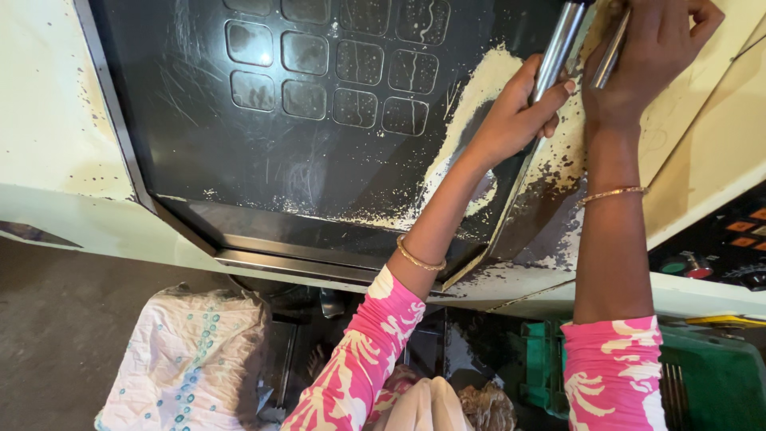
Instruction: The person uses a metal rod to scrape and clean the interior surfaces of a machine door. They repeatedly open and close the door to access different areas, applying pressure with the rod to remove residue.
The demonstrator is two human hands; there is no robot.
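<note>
Left hand: (pixel 515 112) clenched around the machine door's polished steel handle bar (pixel 558 40), fingers wrapped over it, thumb tucked under.
Right hand: (pixel 646 48) up at the far right, curled round a slimmer metal rod (pixel 610 56), knuckles toward the camera.
Handle bar: far and right of centre, running off the top edge, fixed on the right side of the door frame.
Long axis: both bar and rod tilted the same way, low end nearer and to the left, high end farther and to the right, almost parallel, just beside each other.
Nearer hand: left one lower on the bar and nearer the body; right one farther up and to the right.
Arms: both stretched forward, pink and white patterned sleeves (pixel 359 367) pushed back, a gold bangle (pixel 419 259) on each wrist.
Door window: (pixel 263 152) dark scratched pane to the left of the hands, grid of rounded squares at the top, cream paint flaking along its right edge.
Control panel: (pixel 718 255) near right, coloured push buttons and a knob.
Below: crumpled white sack with teal dots (pixel 191 359) at near left, green crate (pixel 710 383) at near right.
</note>
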